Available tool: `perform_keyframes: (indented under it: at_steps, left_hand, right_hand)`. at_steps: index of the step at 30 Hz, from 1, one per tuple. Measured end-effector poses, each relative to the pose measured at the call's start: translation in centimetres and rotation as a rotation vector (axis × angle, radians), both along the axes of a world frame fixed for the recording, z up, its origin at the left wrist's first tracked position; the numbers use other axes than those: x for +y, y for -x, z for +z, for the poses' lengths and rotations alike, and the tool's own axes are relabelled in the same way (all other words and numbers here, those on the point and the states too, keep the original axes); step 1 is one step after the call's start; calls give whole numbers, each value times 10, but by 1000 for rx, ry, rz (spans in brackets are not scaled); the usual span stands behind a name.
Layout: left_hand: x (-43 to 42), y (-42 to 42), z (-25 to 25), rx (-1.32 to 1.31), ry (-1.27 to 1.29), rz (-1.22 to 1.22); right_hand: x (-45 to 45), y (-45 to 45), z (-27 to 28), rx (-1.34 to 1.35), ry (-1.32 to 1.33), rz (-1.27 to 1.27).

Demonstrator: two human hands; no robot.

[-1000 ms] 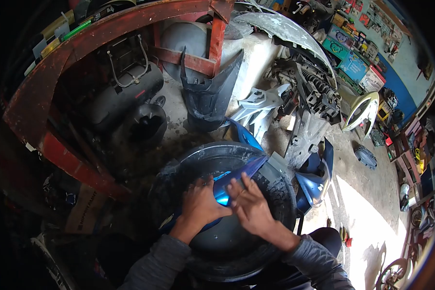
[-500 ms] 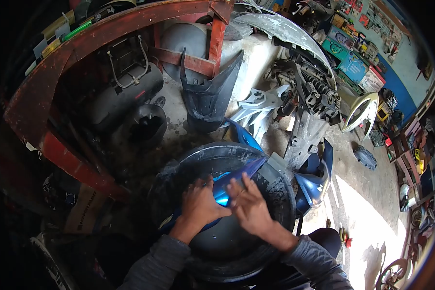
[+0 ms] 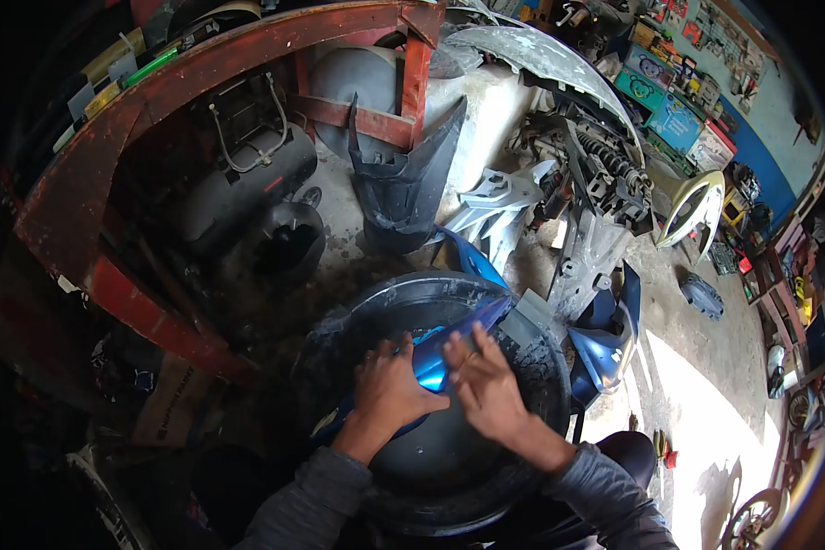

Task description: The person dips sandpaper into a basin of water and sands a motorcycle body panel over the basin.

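A glossy blue motorcycle body panel lies slantwise across a round black tub, its pointed end toward the far right rim. My left hand grips the panel near its middle, thumb stretched to the right and fingers over the far side. Against the panel's right part, my right hand presses with bent fingers, slightly smeared by motion. Anything under those fingertips is hidden. Shallow, cloudy water shows in the tub below. A flat grey piece rests on the tub's far right rim.
Another blue panel stands right of the tub, and a black plastic part stands beyond it. Grey fairing pieces lie farther back. A red frame borders the left, beside a dark air tank.
The whole view has shifted slightly, so things sit a little farther right. My right hand has moved slightly against the panel; my left hand keeps its grip.
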State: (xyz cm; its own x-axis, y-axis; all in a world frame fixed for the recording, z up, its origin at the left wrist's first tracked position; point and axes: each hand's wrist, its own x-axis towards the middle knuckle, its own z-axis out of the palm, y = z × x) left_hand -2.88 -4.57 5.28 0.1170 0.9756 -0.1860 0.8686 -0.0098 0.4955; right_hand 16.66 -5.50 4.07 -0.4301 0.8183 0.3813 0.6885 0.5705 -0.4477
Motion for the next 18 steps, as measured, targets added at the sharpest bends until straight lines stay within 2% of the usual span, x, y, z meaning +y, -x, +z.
perform_keyframes:
  at_steps: [3, 5, 7, 9, 13, 16, 18]
  left_hand:
    - [1, 0, -1, -14, -11, 4]
    - [-1, -1, 2, 3, 21, 10]
    - [0, 0, 3, 19, 15, 6]
    - [-1, 1, 2, 29, 17, 7]
    - [1, 1, 7, 16, -3, 19]
    - [0, 2, 2, 24, -10, 8]
    - [0, 1, 2, 19, -28, 6]
  right_hand:
    - [3, 0, 0, -30, -6, -77]
    - [-15, 7, 4, -15, 0, 45]
    - [-4, -1, -2, -48, -4, 30]
    - [7, -4, -5, -64, -26, -80]
    - [-16, 8, 5, -2, -36, 104]
    - [12, -5, -2, -19, -30, -64]
    - [-7, 3, 5, -17, -7, 9]
